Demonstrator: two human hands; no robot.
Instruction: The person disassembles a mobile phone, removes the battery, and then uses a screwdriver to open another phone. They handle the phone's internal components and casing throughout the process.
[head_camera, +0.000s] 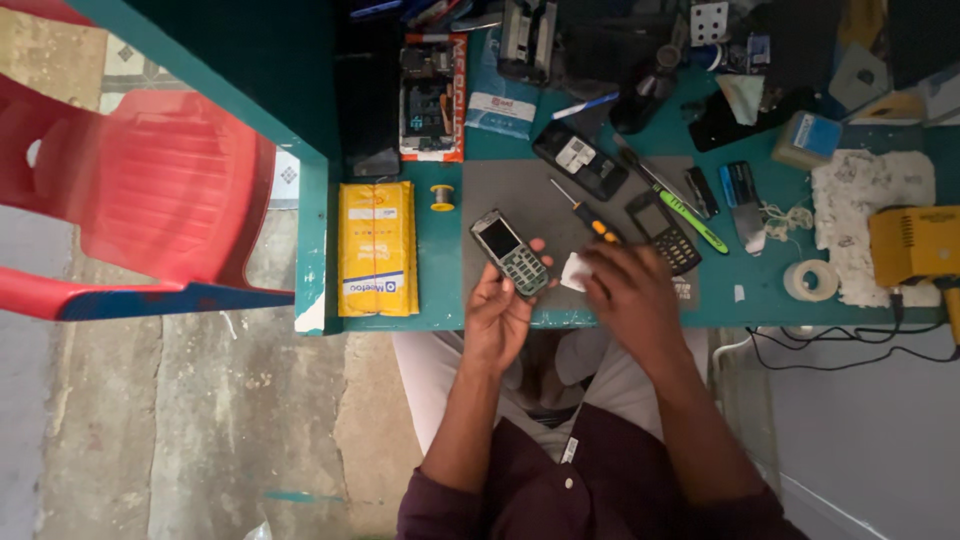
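My left hand (497, 315) holds a small grey keypad phone (509, 251) by its lower end, screen up, over the grey work mat (520, 195). My right hand (628, 292) is just to its right, fingers closed on a small white piece (574, 272), perhaps a cloth or tissue. A screwdriver with an orange handle (588, 217) lies on the mat just beyond my right hand. A second keypad phone (664, 233) rests past the fingertips of that hand.
The teal desk (445, 280) carries a yellow packet (377, 248), a solder spool (442, 197), an opened phone (581, 160), a green toothbrush (688, 217), a tape roll (811, 280) and a yellow box (912, 245). A red plastic chair (140, 200) stands left.
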